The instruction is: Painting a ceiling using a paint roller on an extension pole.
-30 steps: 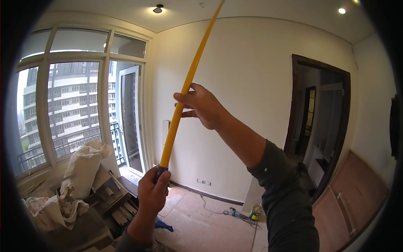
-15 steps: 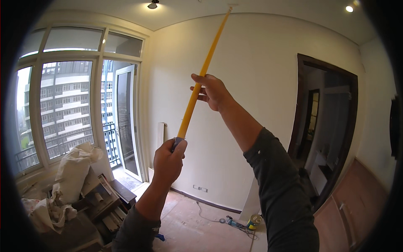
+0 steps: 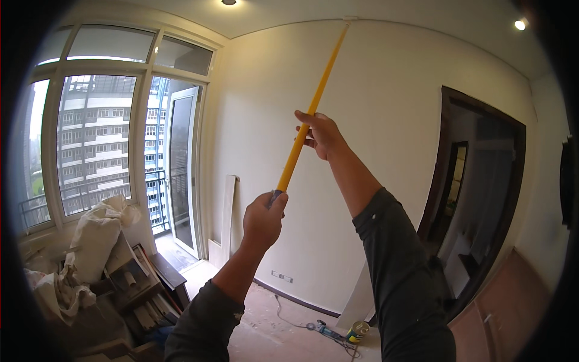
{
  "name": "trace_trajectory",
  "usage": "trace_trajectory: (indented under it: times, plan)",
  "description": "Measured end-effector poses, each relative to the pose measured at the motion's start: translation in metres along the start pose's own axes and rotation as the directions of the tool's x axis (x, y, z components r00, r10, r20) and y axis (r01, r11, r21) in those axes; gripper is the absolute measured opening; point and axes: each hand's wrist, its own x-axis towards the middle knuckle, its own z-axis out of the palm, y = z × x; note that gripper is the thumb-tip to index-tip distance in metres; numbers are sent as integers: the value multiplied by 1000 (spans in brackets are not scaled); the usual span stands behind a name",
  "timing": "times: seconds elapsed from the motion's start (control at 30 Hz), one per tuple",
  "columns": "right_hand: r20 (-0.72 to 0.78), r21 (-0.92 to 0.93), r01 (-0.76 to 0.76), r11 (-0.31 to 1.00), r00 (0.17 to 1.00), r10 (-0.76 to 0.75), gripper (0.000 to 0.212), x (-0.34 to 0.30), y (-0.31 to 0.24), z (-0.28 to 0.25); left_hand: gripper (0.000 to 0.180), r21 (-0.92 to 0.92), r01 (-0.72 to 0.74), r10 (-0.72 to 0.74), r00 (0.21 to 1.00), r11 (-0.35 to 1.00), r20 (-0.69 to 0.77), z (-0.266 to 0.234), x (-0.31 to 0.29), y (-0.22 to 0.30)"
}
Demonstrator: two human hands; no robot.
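1. Head view is showing both hands raised in front of a cream wall [image 3: 398, 181], working one long yellow pole [image 3: 304, 130] between them.
2. The left hand [image 3: 264, 218] is closing in a fist round the pole's lower end, where a dark grip is just peeking out above the thumb.
3. The right hand [image 3: 319, 134] is gripping the pole higher up, fingers wrapped round it, arm stretched well out from the dark sleeve [image 3: 404, 271].
4. The pole is slanting up and to the right, and its tip is now reaching the line where the wall is meeting the ceiling [image 3: 338, 12]; whether it is actually touching I cannot tell.
5. Compared with a second ago, the whole pole is sitting lower in the picture: back then its top was running out past the upper edge, and half a second ago it was only nearing the corner line.
6. Both hands are keeping the same order along the shaft as before, left below and right above, while the view itself is tilting and swinging toward the doorway [image 3: 476, 199].
7. My reading is that the person is lining up the tip along the top of the wall rather than changing grip.
8. Down below, a pile of sacks and boards [image 3: 102, 253] is lying by the window [image 3: 96, 139], and a tin can [image 3: 357, 331] is standing beside a cable [image 3: 289, 317] on the dusty floor [image 3: 265, 332].
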Motion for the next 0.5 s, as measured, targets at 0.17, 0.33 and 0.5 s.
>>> trace_trajectory:
  times: [0.17,0.33,0.5]
  plan:
    - [53,-150,30,988,998,-23,61,-36,-1,19,31,-162,44,-42,999,986,21,-25,-37,-12]
    - [183,-154,99,983,981,-70,70,-94,-20,65,25,-289,86,-78,996,953,39,-76,-103,-4]
    - [261,-114,126,986,961,-93,91,-155,-45,120,28,-300,37,-38,999,953,3,-135,-166,4]
